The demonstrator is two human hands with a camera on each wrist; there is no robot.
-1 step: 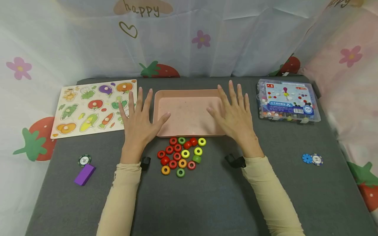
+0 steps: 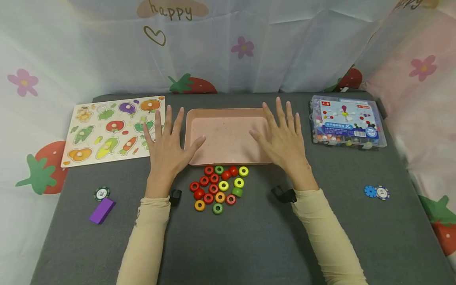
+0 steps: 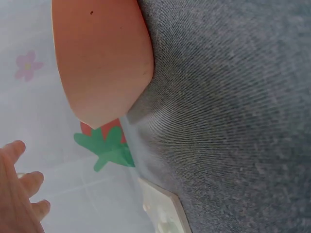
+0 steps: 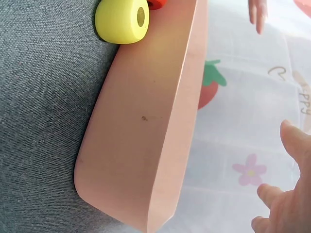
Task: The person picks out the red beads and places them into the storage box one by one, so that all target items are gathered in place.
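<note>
A shallow pink tray (image 2: 228,136) lies at the middle of the grey table, nothing in it. Over its left end my left hand (image 2: 167,152) is spread with straight fingers, overlapping the corner of a vegetable puzzle board (image 2: 114,132) in the head view. My right hand (image 2: 286,148), fingers also spread, hovers at the tray's right end. Neither hand holds anything. Just in front of the tray sits a loose group of ring-shaped beads: red beads (image 2: 214,179), yellow beads (image 2: 239,182), green beads (image 2: 217,208) and orange beads (image 2: 220,197). A yellow bead (image 4: 121,22) shows large in the right wrist view.
At the back right lies a clear plastic case (image 2: 347,122) with a printed label and small colored pieces. A purple block (image 2: 102,211) touches a dark green chip (image 2: 102,193) on the left. Blue (image 2: 370,191) and white-blue (image 2: 382,192) chips lie on the right. Printed curtains (image 2: 242,75) border the table.
</note>
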